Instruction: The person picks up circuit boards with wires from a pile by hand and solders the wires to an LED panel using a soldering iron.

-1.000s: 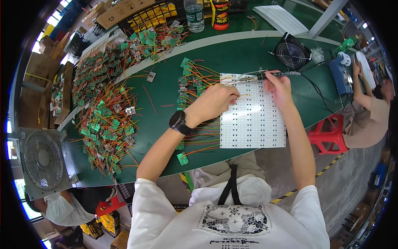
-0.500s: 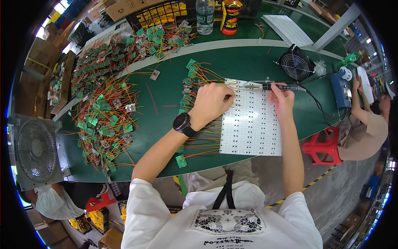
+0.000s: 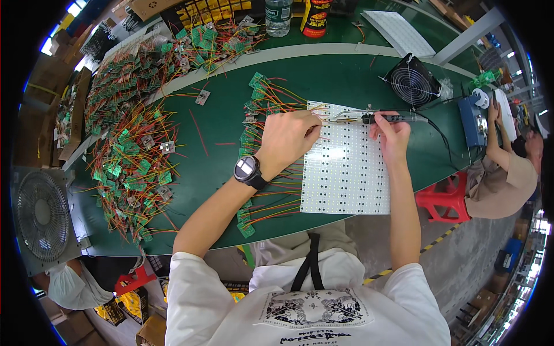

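Fingers of the right hand (image 3: 393,138) pinch a black pen-shaped soldering iron (image 3: 368,119) over a white dotted rectangular panel (image 3: 346,179) on a green table (image 3: 199,173), the left hand (image 3: 288,138) curled at its edge, fingertip closure unclear, wired green circuit boards (image 3: 248,137) lined alongside, a tangled heap (image 3: 127,167) still unlined.

On my remote feed I see bright, fairly even light, soft glare on the white, dark-dotted rectangular panel (image 3: 347,164) and a pale reflection on the round black wristwatch (image 3: 246,167), while the long green tabletop (image 3: 210,167) bows toward a black fisheye rim with blown-out highlights.
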